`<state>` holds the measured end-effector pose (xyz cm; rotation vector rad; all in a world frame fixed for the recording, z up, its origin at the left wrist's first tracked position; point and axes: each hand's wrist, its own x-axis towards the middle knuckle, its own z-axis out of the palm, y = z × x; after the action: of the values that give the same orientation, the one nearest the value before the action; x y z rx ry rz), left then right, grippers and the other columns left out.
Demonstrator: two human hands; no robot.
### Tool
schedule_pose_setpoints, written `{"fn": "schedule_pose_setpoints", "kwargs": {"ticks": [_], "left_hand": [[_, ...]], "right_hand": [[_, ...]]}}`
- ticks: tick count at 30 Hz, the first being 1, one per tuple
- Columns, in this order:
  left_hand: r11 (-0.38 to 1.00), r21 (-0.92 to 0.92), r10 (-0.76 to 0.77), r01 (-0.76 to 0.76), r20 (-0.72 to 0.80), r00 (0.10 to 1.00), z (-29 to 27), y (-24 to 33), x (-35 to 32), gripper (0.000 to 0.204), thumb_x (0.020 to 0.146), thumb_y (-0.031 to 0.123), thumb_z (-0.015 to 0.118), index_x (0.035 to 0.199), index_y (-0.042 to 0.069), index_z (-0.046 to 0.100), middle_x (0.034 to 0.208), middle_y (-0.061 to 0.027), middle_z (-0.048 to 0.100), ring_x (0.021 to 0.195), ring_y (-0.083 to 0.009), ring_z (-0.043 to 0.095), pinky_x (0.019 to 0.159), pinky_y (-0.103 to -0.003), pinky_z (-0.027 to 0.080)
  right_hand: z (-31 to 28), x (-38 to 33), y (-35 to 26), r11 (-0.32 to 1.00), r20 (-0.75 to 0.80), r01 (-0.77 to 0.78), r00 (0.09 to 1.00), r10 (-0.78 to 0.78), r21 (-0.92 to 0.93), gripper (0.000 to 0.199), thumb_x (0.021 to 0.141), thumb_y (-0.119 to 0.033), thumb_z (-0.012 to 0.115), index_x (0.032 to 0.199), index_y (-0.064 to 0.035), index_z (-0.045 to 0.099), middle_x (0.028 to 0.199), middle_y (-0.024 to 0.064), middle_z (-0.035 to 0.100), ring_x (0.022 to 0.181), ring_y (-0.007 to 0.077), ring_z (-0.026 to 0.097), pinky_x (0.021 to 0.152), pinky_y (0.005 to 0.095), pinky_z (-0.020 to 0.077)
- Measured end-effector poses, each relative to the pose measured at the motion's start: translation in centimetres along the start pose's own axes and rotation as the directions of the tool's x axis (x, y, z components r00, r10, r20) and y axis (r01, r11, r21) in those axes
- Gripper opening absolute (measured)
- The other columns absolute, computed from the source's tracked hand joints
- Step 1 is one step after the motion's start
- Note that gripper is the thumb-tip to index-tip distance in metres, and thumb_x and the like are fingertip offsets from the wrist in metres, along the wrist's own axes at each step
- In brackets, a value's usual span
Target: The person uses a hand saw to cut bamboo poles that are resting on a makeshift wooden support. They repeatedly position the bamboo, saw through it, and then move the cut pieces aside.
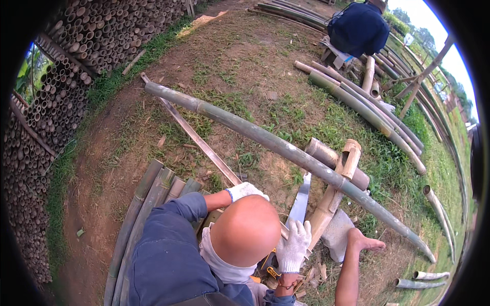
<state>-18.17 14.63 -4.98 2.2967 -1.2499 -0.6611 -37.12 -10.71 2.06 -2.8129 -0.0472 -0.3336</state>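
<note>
A long split bamboo strip (196,137) slants from the far left down to my hands. My left hand (247,190), in a white knitted glove, is closed over the strip; its fingertips are partly hidden behind the bowed head in the foreground. My right hand (295,247), gloved likewise, grips the strip close to its near end, fingers bent. Just beyond the right hand lies a handsaw blade (300,199); a yellow-and-black handle (270,265) shows beside the wrist. A long green bamboo pole (255,133) crosses in front, above a support of thick bamboo pieces (326,209).
Cut bamboo (150,196) lies at the left, and a grey slab-like thing (337,234) sits beside a bare foot (365,240). More poles (357,102) lie far right. Another person in dark clothes (360,28) bends over there. Stacked bamboo (97,30) lines the far left.
</note>
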Motion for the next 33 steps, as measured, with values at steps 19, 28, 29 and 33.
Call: {"fn": "schedule_pose_setpoints", "kwargs": {"ticks": [19,28,29,33], "left_hand": [[0.879,0.385,-0.018,0.28,-0.56,0.828,-7.1,-6.9,-5.3,0.037,0.078,0.028,0.091,0.109,0.021,0.074,0.092,-0.0062,0.074,0.09,-0.0326,0.076,0.086,-0.05,0.058],[0.854,0.408,0.01,0.322,-0.632,0.775,-9.1,-2.8,-5.1,0.052,0.081,0.032,0.091,0.13,0.028,0.073,0.094,-0.0024,0.072,0.09,-0.0282,0.074,0.083,-0.048,0.055],[0.857,0.405,0.014,0.32,-0.637,0.77,-10.1,-3.1,-4.6,0.051,0.083,0.032,0.09,0.131,0.028,0.073,0.096,-0.0034,0.073,0.091,-0.0297,0.075,0.085,-0.049,0.057],[0.851,0.43,0.032,0.301,-0.615,0.788,-14.6,-5.2,-2.2,0.055,0.084,0.026,0.09,0.137,0.027,0.075,0.105,-0.007,0.077,0.098,-0.0322,0.078,0.09,-0.049,0.061]], "right_hand": [[-13.7,7.6,11.3,0.99,0.581,-0.006,0.809,0.087,-0.14,0.079,0.084,-0.045,0.096,0.15,-0.0126,0.066,0.128,0.0189,0.076,0.115,0.0415,0.077,0.097,0.0534,0.0631],[-15.2,11.5,14.5,0.909,0.304,0.062,0.95,0.073,-0.412,0.068,0.081,-0.025,0.094,0.145,-0.0144,0.073,0.111,0.0205,0.074,0.104,0.0411,0.073,0.094,0.0539,0.0579],[-15.0,12.1,14.5,0.915,0.3,0.069,0.952,0.059,-0.398,0.069,0.082,-0.027,0.094,0.147,-0.0155,0.073,0.112,0.0203,0.073,0.105,0.0418,0.073,0.094,0.0543,0.0582],[-14.1,15.0,15.2,0.943,0.318,0.035,0.945,0.077,-0.332,0.072,0.084,-0.032,0.095,0.15,-0.0181,0.07,0.121,0.0208,0.073,0.111,0.0442,0.074,0.098,0.0555,0.0593]]}}
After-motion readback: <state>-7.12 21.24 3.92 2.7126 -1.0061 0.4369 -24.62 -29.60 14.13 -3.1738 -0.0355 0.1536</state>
